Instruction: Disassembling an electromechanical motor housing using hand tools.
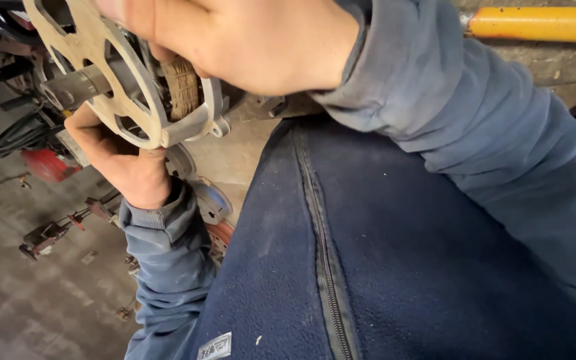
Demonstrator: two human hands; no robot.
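I hold a metal motor-like part (111, 73) close to my chest: a pale cast end plate with cut-out openings, a grey shaft stub, and copper-coloured windings (183, 85) showing inside. My left hand (125, 163) grips it from below, fingers wrapped under the plate's rim. Coming from above, my right hand (235, 37) closes over the top of the part beside the windings. Blue sleeves and my blue zipped fleece fill the lower right.
A concrete floor lies below, with a red object and black cables (35, 143) at the left, small red-handled tools (51, 233) scattered, and round metal parts (211, 200) by my left wrist. A yellow bar (541, 23) runs along the top right.
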